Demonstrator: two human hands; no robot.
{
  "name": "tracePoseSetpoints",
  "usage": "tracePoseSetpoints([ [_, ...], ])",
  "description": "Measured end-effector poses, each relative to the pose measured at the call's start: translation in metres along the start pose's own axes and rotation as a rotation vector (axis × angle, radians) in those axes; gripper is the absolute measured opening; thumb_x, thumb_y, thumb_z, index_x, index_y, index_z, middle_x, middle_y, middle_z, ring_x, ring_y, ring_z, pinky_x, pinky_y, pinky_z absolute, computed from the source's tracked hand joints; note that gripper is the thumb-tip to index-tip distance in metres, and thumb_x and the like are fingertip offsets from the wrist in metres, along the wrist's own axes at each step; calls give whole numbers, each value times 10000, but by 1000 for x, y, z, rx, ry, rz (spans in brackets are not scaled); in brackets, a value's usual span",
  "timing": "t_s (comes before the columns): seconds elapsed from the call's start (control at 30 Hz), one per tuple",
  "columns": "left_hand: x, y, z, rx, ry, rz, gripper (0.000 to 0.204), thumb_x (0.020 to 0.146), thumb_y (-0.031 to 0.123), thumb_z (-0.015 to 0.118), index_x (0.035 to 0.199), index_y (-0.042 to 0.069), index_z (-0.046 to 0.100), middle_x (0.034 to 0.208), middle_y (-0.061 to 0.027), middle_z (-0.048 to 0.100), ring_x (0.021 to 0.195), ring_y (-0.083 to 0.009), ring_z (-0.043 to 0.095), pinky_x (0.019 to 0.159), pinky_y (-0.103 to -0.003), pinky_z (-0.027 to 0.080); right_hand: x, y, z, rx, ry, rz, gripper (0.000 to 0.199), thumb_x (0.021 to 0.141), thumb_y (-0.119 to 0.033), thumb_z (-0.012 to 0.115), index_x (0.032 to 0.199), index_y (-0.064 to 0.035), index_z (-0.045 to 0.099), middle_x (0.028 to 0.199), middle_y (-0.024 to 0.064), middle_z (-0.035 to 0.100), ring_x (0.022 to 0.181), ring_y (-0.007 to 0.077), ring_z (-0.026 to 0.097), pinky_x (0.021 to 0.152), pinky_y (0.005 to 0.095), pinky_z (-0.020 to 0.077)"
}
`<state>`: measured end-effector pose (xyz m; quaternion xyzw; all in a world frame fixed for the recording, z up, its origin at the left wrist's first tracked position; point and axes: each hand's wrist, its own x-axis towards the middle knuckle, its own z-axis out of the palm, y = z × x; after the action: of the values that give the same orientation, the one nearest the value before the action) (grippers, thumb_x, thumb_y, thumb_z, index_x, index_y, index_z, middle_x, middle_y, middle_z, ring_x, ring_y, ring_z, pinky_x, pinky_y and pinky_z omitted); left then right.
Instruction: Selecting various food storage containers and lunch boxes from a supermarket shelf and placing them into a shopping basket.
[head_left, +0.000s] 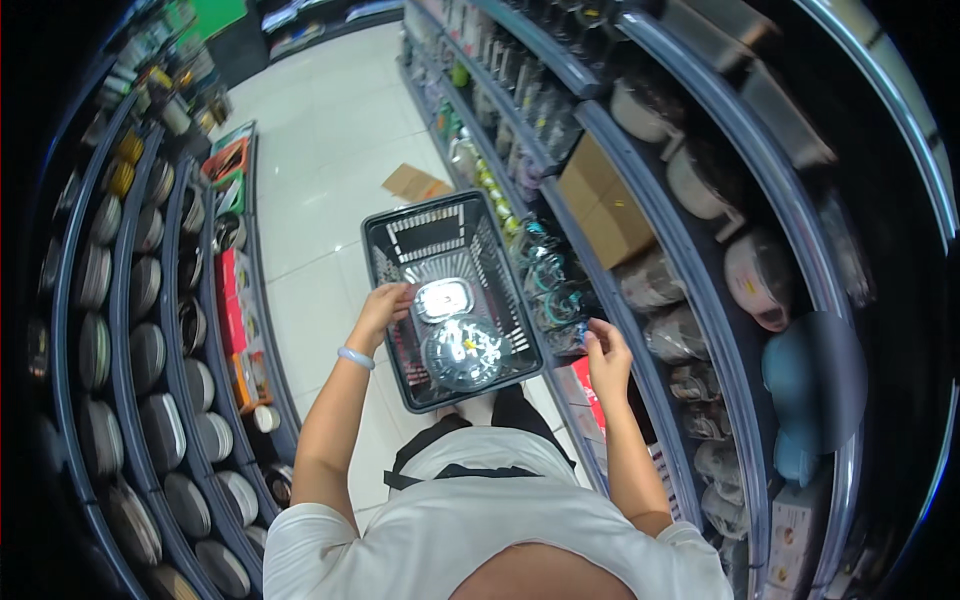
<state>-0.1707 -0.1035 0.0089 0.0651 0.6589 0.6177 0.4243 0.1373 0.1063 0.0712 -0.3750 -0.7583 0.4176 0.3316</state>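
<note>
A dark grey shopping basket point(378, 262) is in front of my body, above my feet. My left hand point(382, 310), with a pale bangle on the wrist, is closed over its left rim, the fingertips curling inside. In the basket are a round clear lidded bowl point(464, 352) and a smaller rectangular container point(443, 299) with a shiny lid; glare hides details. To the right of the basket, my right hand point(609, 358) is raised beside the shelf, thumb and fingers pinched. A small bluish bit shows at its fingertips, too small to name.
Several clear-wrapped items with teal parts point(547, 272) sit on the right-hand shelf near my right hand. Pots point(698, 182) and a cardboard box point(606, 205) fill higher tiers. Plates point(165, 432) line the left shelves. Cardboard point(416, 184) lies on the tiled floor point(318, 130) ahead.
</note>
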Motion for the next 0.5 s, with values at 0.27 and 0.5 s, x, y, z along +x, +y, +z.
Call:
tracePoseSetpoints([
  [0.27,5,-73,-28,-83,110,-206,416,843,342,536,1114,28,498,1073,-118,538,983,-216,516,822,-334,436,74,34,109,123,-388,89,233,793,-99,568,985,33,573,903,134,626,837,177,598,745,271,455],
  [0.5,72,-100,-11,92,131,-406,495,849,338,527,1235,48,417,1146,-92,501,1057,-200,470,852,-308,400,106,91,233,-199,-651,182,342,732,-180,580,1009,18,554,937,214,612,887,309,599,776,375,455],
])
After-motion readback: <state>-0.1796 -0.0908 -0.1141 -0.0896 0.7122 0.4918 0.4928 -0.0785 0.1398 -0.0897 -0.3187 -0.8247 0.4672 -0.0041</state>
